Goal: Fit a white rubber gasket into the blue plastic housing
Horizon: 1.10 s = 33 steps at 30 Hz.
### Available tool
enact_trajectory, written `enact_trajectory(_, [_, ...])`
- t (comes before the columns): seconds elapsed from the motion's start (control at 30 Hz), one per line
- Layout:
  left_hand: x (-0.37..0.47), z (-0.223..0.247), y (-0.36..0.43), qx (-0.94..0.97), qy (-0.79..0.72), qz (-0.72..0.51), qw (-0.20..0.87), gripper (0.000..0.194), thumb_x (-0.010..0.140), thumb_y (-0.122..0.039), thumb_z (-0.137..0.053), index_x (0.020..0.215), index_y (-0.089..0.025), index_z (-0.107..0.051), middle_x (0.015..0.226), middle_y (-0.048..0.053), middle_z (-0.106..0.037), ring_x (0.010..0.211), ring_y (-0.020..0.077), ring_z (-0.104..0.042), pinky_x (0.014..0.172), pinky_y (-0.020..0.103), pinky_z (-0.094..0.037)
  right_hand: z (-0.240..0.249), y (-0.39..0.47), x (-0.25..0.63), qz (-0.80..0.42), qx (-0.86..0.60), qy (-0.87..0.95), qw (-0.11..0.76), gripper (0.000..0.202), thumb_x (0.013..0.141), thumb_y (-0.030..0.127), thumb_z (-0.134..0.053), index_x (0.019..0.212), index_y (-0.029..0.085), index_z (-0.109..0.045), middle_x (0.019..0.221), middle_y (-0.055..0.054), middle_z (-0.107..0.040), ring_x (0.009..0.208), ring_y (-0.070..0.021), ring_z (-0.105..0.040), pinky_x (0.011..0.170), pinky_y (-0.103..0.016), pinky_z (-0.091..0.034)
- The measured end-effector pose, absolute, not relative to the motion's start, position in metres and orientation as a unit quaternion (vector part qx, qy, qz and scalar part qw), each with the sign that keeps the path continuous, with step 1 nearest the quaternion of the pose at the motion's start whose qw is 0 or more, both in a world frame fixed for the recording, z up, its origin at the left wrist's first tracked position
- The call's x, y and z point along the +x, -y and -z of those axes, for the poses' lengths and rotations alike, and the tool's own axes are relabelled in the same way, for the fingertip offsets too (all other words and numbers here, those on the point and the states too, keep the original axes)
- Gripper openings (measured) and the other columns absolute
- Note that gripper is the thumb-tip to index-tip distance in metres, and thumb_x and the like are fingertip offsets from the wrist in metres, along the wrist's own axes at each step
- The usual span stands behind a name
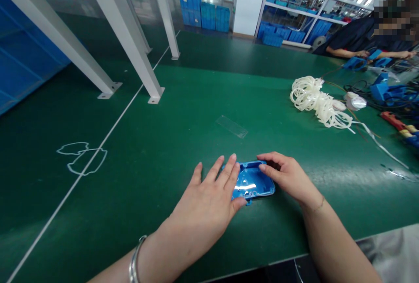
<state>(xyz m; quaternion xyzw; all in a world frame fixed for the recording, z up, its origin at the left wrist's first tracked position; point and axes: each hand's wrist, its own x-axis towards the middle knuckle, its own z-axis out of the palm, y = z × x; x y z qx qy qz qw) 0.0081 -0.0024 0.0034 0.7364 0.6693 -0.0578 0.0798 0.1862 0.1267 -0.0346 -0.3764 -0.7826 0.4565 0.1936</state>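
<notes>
A shallow blue plastic housing shell (pixel 253 181) lies with its open side up on the green tabletop, at the lower middle of the head view. My left hand (pixel 207 200) stretches over its left end, fingers spread and extended, thumb by the near rim. It covers that end of the shell. At the far right corner, my right hand (pixel 288 176) pinches the rim, thumb toward the inside and fingers outside. A thin pale line runs along the shell's near rim. Beyond the hands lies a clear plastic strip (pixel 231 126).
Thin pale gasket loops (pixel 87 173) lie at left. A bundle of cream rings (pixel 316 101) sits at right, near red-handled pliers (pixel 394 122) and blue parts (pixel 381 91). White metal posts (pixel 131 38) stand at upper left. A co-worker (pixel 353 34) handles blue parts at far right.
</notes>
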Motion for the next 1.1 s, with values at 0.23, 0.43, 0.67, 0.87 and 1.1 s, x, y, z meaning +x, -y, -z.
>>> enact_trajectory(0.23, [0.006, 0.000, 0.005, 0.739, -0.667, 0.046, 0.085, 0.061, 0.090, -0.047, -0.036, 0.142, -0.019, -0.018, 0.148, 0.004, -0.003, 0.137, 0.0314, -0.015, 0.100, 0.067, -0.025, 0.040, -0.128, 0.182, -0.506, -0.388, 0.741, 0.211, 0.023, 0.081, 0.036, -0.057, 0.094, 0.020, -0.067, 0.093, -0.004, -0.065, 0.088, -0.0180, -0.058, 0.079, -0.031, -0.042])
enact_trajectory(0.43, [0.004, -0.006, 0.005, 0.733, -0.664, 0.052, 0.137, 0.060, 0.091, -0.047, -0.033, 0.142, -0.024, -0.010, 0.148, 0.000, 0.003, 0.137, 0.0308, -0.015, 0.100, 0.068, -0.024, 0.049, -0.129, 0.181, -0.592, -0.384, 0.678, 0.205, 0.030, 0.079, 0.042, -0.058, 0.091, 0.016, -0.063, 0.081, -0.004, -0.065, 0.069, -0.0132, -0.057, 0.063, -0.025, -0.044])
enact_trajectory(0.67, [-0.001, -0.014, 0.009, 0.739, -0.647, 0.025, 0.185, 0.059, 0.093, -0.045, -0.030, 0.141, -0.027, -0.003, 0.149, 0.004, 0.002, 0.136, 0.0314, -0.014, 0.099, 0.062, -0.030, 0.043, -0.125, 0.187, -0.545, -0.385, 0.703, 0.247, 0.035, 0.082, 0.046, -0.054, 0.099, 0.017, -0.062, 0.090, -0.005, -0.064, 0.077, -0.0152, -0.057, 0.069, -0.029, -0.046])
enact_trajectory(0.87, [-0.001, 0.002, 0.035, 0.774, -0.627, -0.020, 0.082, 0.063, 0.091, -0.045, -0.039, 0.142, -0.026, -0.007, 0.149, 0.006, -0.011, 0.136, 0.0323, -0.014, 0.100, 0.062, -0.030, 0.033, -0.066, 0.209, -0.347, -0.359, 0.815, 0.295, 0.029, 0.086, 0.031, -0.053, 0.113, 0.026, -0.060, 0.118, -0.006, -0.056, 0.113, -0.0221, -0.045, 0.101, -0.043, -0.032])
enact_trajectory(1.1, [0.002, 0.013, 0.044, 0.791, -0.611, -0.039, 0.011, 0.046, 0.093, -0.033, -0.039, 0.137, -0.025, -0.031, 0.148, 0.004, -0.023, 0.135, 0.0296, -0.020, 0.103, 0.060, -0.026, 0.048, -0.021, 0.207, -0.131, -0.291, 0.915, 0.248, 0.043, 0.088, 0.023, -0.049, 0.131, 0.019, -0.044, 0.129, -0.008, -0.050, 0.121, -0.0247, -0.039, 0.098, -0.046, -0.036])
